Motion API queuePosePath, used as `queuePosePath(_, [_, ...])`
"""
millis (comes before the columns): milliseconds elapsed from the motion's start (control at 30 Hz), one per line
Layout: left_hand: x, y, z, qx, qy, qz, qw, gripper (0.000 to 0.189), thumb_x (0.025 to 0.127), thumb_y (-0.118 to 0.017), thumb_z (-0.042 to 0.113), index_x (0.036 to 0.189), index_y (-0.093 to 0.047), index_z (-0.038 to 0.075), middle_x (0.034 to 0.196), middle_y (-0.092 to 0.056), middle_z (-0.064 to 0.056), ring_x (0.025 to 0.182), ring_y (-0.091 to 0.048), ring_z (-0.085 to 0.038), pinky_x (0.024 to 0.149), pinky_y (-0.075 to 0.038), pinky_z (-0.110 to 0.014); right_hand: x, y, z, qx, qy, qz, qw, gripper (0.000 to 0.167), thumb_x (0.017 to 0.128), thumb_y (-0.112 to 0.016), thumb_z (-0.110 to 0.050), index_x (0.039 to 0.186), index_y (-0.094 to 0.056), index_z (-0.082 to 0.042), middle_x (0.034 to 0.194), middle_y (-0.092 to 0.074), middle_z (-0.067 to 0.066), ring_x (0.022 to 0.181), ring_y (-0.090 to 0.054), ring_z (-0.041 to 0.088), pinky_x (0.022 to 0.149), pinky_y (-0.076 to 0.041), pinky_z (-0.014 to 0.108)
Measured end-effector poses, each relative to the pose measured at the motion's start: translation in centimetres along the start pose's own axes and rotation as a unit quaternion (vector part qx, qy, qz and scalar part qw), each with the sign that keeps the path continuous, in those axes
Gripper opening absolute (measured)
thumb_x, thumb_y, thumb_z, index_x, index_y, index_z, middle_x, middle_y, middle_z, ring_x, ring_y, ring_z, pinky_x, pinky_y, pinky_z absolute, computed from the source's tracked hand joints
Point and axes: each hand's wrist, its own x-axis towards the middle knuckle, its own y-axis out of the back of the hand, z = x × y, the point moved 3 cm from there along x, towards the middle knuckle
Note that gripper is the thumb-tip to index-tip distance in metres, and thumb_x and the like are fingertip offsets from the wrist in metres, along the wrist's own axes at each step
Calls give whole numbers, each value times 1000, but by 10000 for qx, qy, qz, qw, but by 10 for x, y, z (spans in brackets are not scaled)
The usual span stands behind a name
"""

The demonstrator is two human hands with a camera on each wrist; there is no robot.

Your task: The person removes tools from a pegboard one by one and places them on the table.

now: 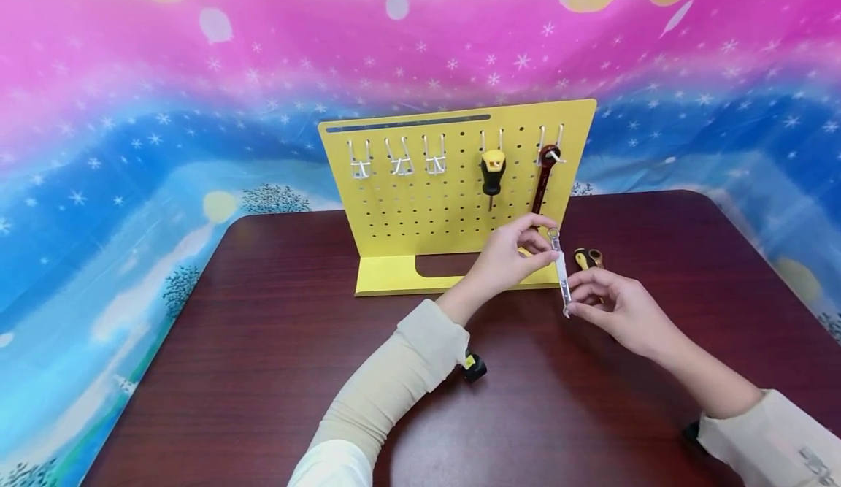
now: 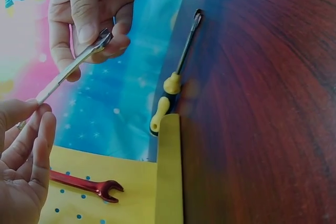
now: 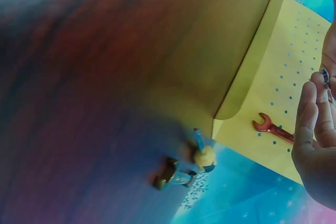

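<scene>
A silver combination wrench [image 1: 561, 271] is held up between both hands, in front of the right side of the yellow pegboard [image 1: 420, 209]. My left hand [image 1: 502, 257] pinches it near its ring end between thumb and fingers. At the lower, open-jaw end, my right hand [image 1: 620, 312] grips it with thumb and fingertips. The left wrist view shows the wrench [image 2: 65, 72] slanting from one hand to the other. Just behind the left hand, a dark red wrench [image 1: 542, 180] hangs from a hook on the board; its open jaw [image 2: 109, 190] points down.
A yellow-and-black screwdriver [image 1: 493, 171] hangs left of the red wrench. Several white hooks [image 1: 401, 158] to its left hold nothing. Another yellow-and-black screwdriver [image 2: 172, 83] lies on the table beside the board. A black-and-yellow tape measure [image 1: 474, 367] sits by the left sleeve.
</scene>
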Motion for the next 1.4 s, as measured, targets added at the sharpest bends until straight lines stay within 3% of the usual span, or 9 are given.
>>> queuePosePath(267, [0,-10,-6,307,202,-225,9991,34,89,-74,12,121,-63,10,92,-74,-3,79,-64,-1,70,-52,-11,-7,0,10,36,-70,-347,9994,25,87,-71,4,110,-61,5,80,-72,-1,70,-65,4,59,-45,18])
queuePosePath(633, [-3,-22,-20,297,499,-631,9963,28,88,-76,12,113,-65,6,93,-70,-4,76,-61,-1,72,-51,-11,-12,-7,20,263,-292,-976,9944,23,87,-72,0,106,-60,5,79,-72,-2,72,-63,0,63,-49,18])
queuePosePath(1133, [-8,-31,-32,619,824,-877,9908,23,88,-76,13,107,-64,8,90,-67,-1,72,-60,-2,69,-50,-11,-14,-18,33,484,-288,-1450,9878,20,88,-69,3,103,-56,6,77,-71,6,68,-61,2,60,-47,19])
queuePosePath(1400, [-10,-35,-34,695,924,-985,9884,19,87,-76,12,103,-66,7,87,-70,-2,71,-60,0,69,-49,-9,-19,-22,33,162,-363,-1507,9878,21,85,-71,2,100,-57,2,74,-69,-1,66,-56,-2,60,-47,20])
